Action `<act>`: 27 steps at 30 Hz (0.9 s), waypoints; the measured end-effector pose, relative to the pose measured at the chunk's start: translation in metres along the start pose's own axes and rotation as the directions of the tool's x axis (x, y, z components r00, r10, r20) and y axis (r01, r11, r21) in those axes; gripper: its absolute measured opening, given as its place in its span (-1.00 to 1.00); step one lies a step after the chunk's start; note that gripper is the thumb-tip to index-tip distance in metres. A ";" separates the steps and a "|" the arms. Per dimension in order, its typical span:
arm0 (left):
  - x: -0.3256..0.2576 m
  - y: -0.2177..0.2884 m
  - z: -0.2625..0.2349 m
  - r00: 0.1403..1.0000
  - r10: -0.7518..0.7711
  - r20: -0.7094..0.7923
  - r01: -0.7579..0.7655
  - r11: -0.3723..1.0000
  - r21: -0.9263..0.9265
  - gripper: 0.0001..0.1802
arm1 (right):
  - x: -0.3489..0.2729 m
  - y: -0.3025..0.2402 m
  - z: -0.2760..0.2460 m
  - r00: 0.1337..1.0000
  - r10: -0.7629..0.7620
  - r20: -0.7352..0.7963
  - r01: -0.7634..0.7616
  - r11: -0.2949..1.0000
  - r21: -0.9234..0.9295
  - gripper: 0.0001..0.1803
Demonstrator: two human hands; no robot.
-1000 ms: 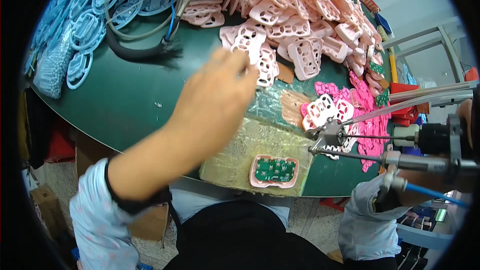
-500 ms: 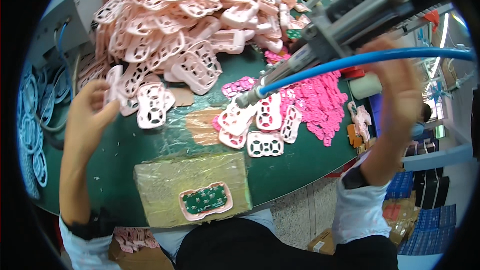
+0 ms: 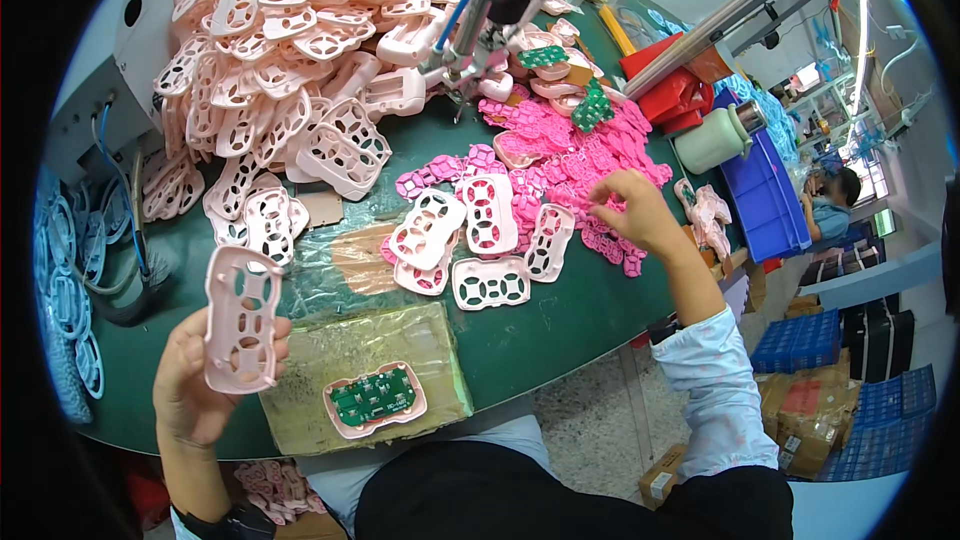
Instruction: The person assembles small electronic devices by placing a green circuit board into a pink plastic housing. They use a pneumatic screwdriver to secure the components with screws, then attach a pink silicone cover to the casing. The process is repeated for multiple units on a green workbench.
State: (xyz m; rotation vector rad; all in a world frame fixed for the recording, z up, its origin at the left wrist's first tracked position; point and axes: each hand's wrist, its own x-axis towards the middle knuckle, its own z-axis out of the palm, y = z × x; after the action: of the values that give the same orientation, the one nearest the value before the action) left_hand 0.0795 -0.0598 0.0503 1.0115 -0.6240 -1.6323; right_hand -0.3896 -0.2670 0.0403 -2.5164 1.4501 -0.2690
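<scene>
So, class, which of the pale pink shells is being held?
The perforated shell in the left hand, beside the wrapped block. It alone is gripped; the right hand holds none.

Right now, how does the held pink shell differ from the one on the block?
The held shell is in the left hand; the other shell rests on the wrapped block. The held shell shows open cutouts; the other shell contains a green circuit board. Both are pale pink with rounded corners.

Pale blue sleeves (image 3: 715, 390), black cuffs (image 3: 662, 328), black torso garment (image 3: 470, 500), pale trousers (image 3: 518, 443)
</scene>
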 end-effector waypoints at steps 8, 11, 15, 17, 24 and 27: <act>0.005 -0.027 0.029 0.969 -0.107 0.224 0.151 0.970 -0.191 -0.15 | -0.010 -0.061 -0.042 0.991 0.121 0.051 -0.123 0.720 0.683 -0.80; 0.014 -0.039 0.039 0.932 -0.176 0.317 0.249 0.946 -0.208 -0.17 | -0.020 -0.132 -0.039 0.989 -0.126 0.082 0.025 0.676 0.736 -0.79; 0.009 -0.039 0.049 0.916 -0.224 0.333 0.295 0.938 -0.181 -0.16 | -0.016 -0.203 -0.028 0.940 -0.336 0.066 0.180 0.651 0.738 -0.76; 0.004 -0.037 0.055 0.931 -0.210 0.300 0.265 0.952 -0.155 -0.15 | -0.015 -0.223 -0.022 0.950 -0.297 0.098 0.089 0.558 0.825 -0.77; -0.003 -0.048 0.048 0.852 -0.189 0.489 0.371 0.877 -0.306 -0.24 | -0.011 -0.236 0.000 0.911 -0.411 -0.035 0.324 0.661 0.676 -0.79; -0.013 -0.041 0.061 0.888 -0.162 0.430 0.251 0.955 -0.158 -0.43 | -0.012 -0.232 0.015 0.852 -0.488 -0.189 0.515 0.719 0.466 -0.72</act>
State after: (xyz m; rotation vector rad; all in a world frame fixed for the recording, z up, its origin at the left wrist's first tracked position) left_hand 0.0076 -0.0412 0.0517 0.5915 -0.6176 -2.0834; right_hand -0.1994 -0.1420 0.0913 -2.3945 0.5474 -0.7100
